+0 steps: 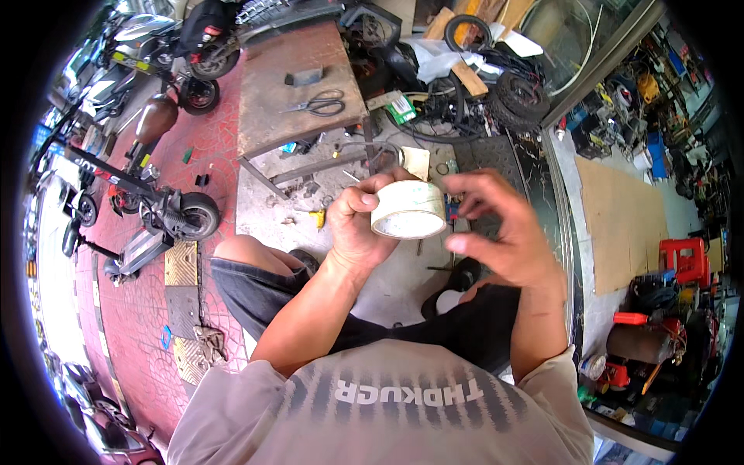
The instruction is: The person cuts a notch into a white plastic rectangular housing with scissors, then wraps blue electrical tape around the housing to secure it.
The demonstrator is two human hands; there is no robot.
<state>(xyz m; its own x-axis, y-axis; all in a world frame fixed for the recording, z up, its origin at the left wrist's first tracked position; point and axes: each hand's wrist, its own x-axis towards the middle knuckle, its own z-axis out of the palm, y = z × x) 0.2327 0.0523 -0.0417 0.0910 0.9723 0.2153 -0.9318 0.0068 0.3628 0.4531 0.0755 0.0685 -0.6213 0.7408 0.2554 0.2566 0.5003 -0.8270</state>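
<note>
A wide roll of pale, whitish tape [409,203] is held in front of my knees. My left hand [363,219] grips it from its left side, thumb on the near face and fingers behind. To the right of the roll, my right hand [500,229] is raised with its fingers and thumb spread apart. Its fingertips point toward the tape, with a small gap between them and the roll. Beyond my hands, black-handled scissors [324,103] and a grey curved piece [304,77] lie on a low worn table [271,116].
A yellow tool [318,218] lies on the littered concrete floor by my left wrist. Electric scooters [147,209] stand on red paving at left. Tyres [519,101] and scrap parts pile up beyond the table. At right, a brown board [620,217] lies near a red stool [683,261].
</note>
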